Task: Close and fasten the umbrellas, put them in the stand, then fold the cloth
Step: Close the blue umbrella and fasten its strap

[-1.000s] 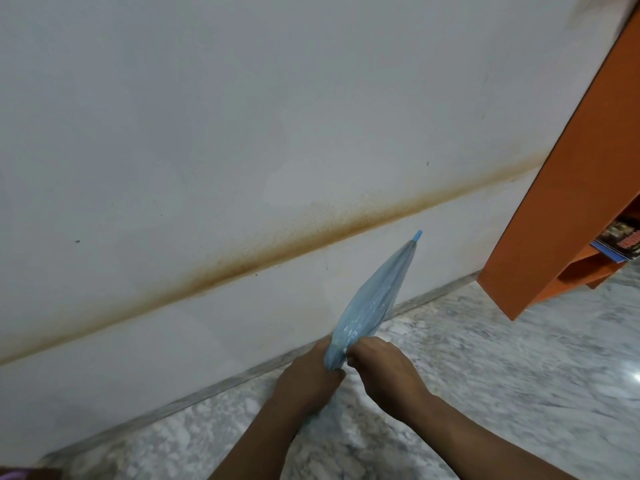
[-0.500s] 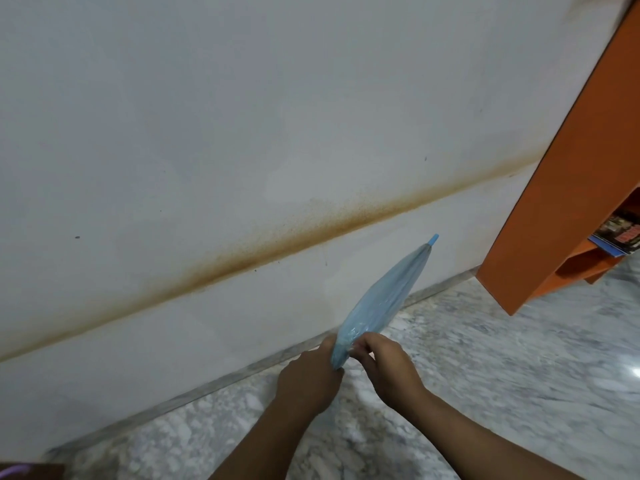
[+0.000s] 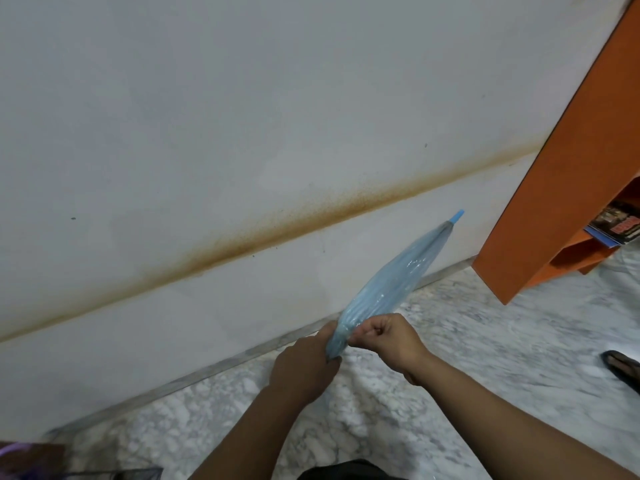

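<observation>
A closed, translucent light-blue umbrella points up and to the right, its blue tip near the orange shelf. My left hand grips its lower end from the left, fingers wrapped round the canopy. My right hand pinches the folded canopy just beside the left hand, fingers curled. The handle is hidden behind my hands. No stand or cloth can be identified in view.
An orange shelf unit stands at the right with magazines inside. A white wall with a brown stain line runs behind. The marble floor spreads below. A dark sandal lies at the right edge. Dark wire mesh shows at bottom left.
The umbrella tip has swung a little further right and up. My right hand has curled tighter on the canopy edge, and both hands have shifted slightly right.
</observation>
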